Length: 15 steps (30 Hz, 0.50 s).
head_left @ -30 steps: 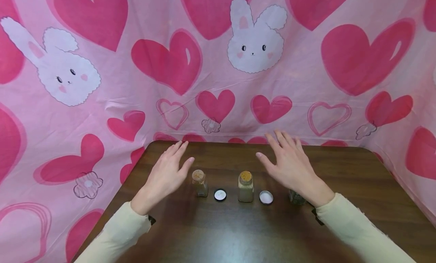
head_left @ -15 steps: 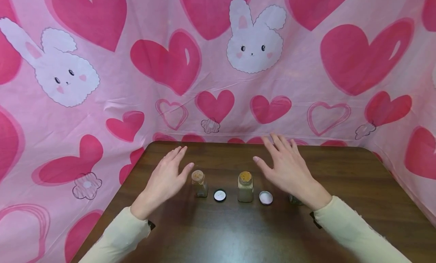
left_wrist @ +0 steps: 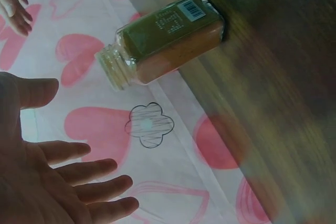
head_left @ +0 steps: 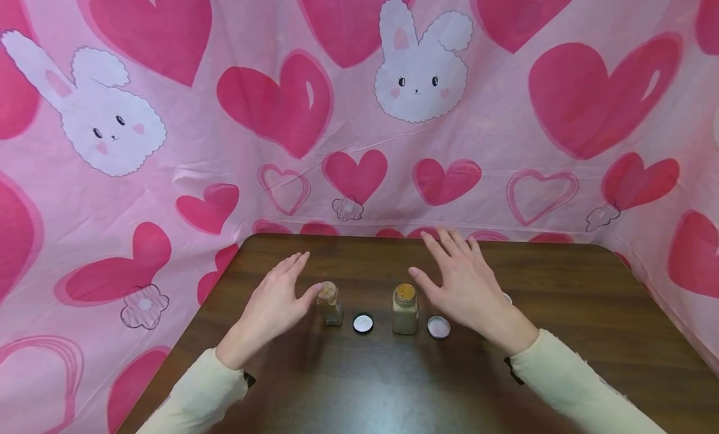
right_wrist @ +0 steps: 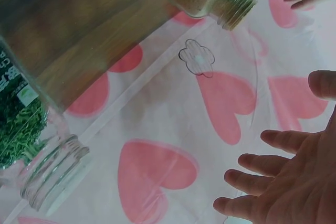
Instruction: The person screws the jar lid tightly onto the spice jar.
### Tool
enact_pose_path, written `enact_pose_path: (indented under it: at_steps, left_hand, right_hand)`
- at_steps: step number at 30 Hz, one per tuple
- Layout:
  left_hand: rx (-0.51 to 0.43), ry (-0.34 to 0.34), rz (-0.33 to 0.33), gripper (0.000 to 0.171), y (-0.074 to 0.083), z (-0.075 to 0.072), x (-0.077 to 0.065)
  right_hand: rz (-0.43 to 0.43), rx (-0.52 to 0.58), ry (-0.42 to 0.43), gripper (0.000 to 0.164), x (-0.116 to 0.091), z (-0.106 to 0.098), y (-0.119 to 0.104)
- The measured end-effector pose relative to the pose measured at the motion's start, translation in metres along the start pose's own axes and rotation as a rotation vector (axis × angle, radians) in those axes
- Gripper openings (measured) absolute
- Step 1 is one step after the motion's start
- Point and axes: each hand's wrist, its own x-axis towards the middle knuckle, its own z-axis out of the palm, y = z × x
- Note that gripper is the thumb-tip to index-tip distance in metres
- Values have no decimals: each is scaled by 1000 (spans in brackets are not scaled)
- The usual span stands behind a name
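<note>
Both hands hover over the table with fingers extended, holding nothing. My left hand (head_left: 272, 306) is beside an uncapped square glass spice jar (head_left: 331, 312) of brown powder; its thumb overlaps the jar's mouth in the head view, and the left wrist view shows them apart. My right hand (head_left: 466, 293) is above and right of a second uncapped jar (head_left: 405, 316) of yellowish-brown powder. A third glass jar (right_wrist: 23, 124), with green dried herb inside and a bare threaded neck, is almost wholly hidden by the right hand in the head view.
A black-rimmed lid (head_left: 362, 323) lies with its white inside up between the first two jars. Another upturned lid (head_left: 439, 327) sits right of the middle jar. The dark wooden table (head_left: 348, 384) meets a pink heart-print cloth (head_left: 348, 122) at its back and sides.
Both hands have come lower in the head view. The right hand has also moved left, now covering nearly all of the herb jar. The jars and lids have stayed in place.
</note>
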Motion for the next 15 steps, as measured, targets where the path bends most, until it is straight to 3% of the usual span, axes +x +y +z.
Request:
enact_pose_path:
  at_steps: [7,15]
  left_hand:
    - [1,-13,-7,74,-2,5,-3]
    - [-3,-38,-17,74,-4,6,-5]
  right_hand:
    - [-34,-11,33,76,0,3,-4]
    - [-39,-4,12,78,2,3,-12]
